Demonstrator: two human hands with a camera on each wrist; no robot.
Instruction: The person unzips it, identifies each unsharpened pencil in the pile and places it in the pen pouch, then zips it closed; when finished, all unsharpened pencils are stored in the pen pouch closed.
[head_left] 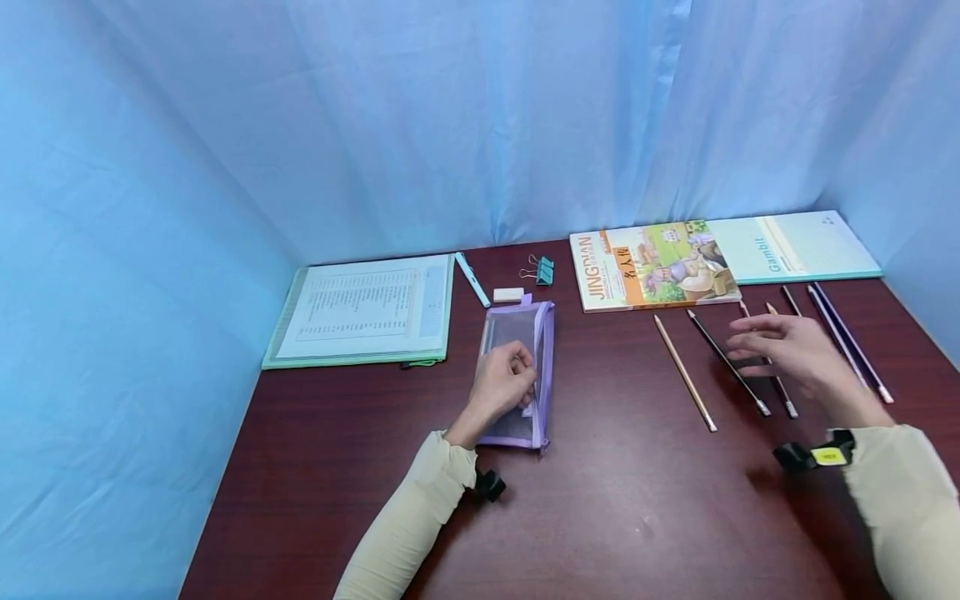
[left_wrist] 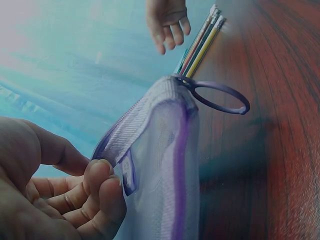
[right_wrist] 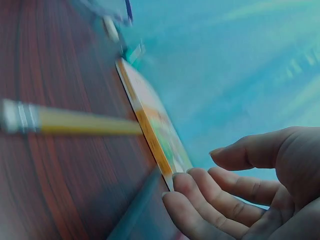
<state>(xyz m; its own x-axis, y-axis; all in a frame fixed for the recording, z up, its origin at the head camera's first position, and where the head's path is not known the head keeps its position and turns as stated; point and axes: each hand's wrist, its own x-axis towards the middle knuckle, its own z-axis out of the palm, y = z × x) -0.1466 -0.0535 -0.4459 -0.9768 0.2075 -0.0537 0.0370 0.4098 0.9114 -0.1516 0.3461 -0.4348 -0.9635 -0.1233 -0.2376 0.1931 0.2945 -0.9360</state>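
Observation:
A purple mesh pencil case (head_left: 546, 367) with a zipper lies on the dark wooden table. My left hand (head_left: 504, 379) pinches the case's zippered edge between thumb and fingers, close beside a small fabric tab (left_wrist: 129, 175). From the case's far corner sticks out a purple ring (left_wrist: 222, 97). On the right, my right hand (head_left: 787, 346) hovers over several pencils, its fingers loosely bent and holding nothing. Nearest to it are a black pencil (head_left: 723, 358) and two others partly hidden beneath the hand. A yellow pencil (head_left: 685, 372) lies to their left.
Behind the pencils lie an illustrated book (head_left: 660, 265) and a pale green notebook (head_left: 802, 246). A white eraser (head_left: 508, 294), a teal binder clip (head_left: 544, 271) and a light blue pen (head_left: 472, 280) sit behind the case. A document folder (head_left: 360, 308) is at left; blue curtains surround the table.

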